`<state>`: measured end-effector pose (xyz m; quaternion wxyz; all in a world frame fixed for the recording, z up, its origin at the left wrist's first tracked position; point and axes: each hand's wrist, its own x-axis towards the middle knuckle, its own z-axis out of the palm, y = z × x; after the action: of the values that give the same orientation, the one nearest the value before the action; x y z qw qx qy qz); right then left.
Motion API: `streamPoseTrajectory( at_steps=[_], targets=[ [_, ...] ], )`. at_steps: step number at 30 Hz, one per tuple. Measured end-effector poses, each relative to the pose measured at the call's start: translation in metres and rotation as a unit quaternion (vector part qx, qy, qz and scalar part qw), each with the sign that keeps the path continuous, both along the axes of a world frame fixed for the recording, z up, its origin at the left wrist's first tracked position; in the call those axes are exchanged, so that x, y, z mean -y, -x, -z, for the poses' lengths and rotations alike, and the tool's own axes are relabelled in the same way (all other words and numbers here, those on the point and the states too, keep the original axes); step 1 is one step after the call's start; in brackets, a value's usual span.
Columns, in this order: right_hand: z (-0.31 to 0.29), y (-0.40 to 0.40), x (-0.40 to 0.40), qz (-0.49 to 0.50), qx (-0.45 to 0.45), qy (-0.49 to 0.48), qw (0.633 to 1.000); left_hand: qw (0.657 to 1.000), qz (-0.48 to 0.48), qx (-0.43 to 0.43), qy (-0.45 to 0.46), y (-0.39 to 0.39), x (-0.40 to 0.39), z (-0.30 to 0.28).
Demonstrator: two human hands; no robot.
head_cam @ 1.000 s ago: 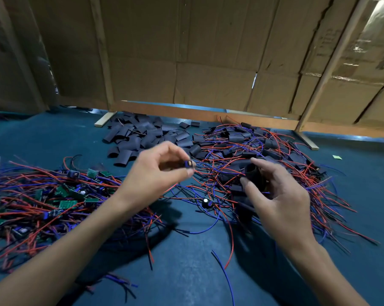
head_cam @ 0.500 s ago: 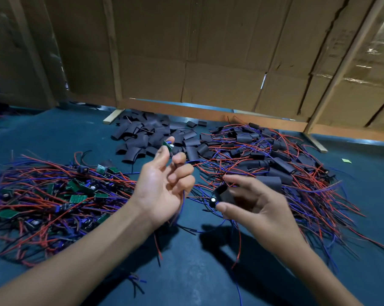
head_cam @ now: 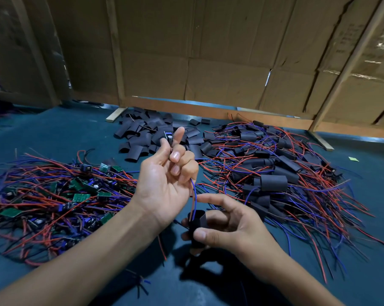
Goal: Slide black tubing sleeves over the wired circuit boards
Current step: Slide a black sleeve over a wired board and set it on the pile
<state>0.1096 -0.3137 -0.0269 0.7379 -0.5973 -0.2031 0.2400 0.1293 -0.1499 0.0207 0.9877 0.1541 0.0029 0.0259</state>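
While the left hand (head_cam: 164, 186) pinches a board (head_cam: 169, 136) upright, its wires (head_cam: 193, 195) hang into a sleeve (head_cam: 197, 228) gripped by the right hand (head_cam: 235, 230). Both hover above the table's (head_cam: 54, 133) near edge.

Nothing here can be read. The cardboard panel (head_cam: 350, 38) at the far right carries a few lines of faint dark print, but they are too blurred and small to make out. The green circuit boards (head_cam: 80, 197) in the left heap show pale markings, likewise illegible. The black sleeves (head_cam: 142, 133) bear no visible lettering.
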Motion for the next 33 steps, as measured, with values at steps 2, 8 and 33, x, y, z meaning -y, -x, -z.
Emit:
streamPoseTrajectory(
  at_steps=[2, 8, 33],
  targets=[
    [-0.003, 0.001, -0.001, -0.012, -0.011, -0.013, 1.000, 1.000, -0.002, 0.005, -0.018, 0.000, 0.001, 0.000],
    [-0.005, 0.001, 0.001, -0.040, 0.003, -0.009, 0.999, 0.999, -0.025, 0.020, -0.041, 0.000, 0.001, -0.005],
    [-0.017, -0.020, 0.027, 0.180, 0.164, -0.053, 0.968, 0.833, -0.056, 0.118, -0.537, 0.008, 0.018, 0.019]
  ],
)
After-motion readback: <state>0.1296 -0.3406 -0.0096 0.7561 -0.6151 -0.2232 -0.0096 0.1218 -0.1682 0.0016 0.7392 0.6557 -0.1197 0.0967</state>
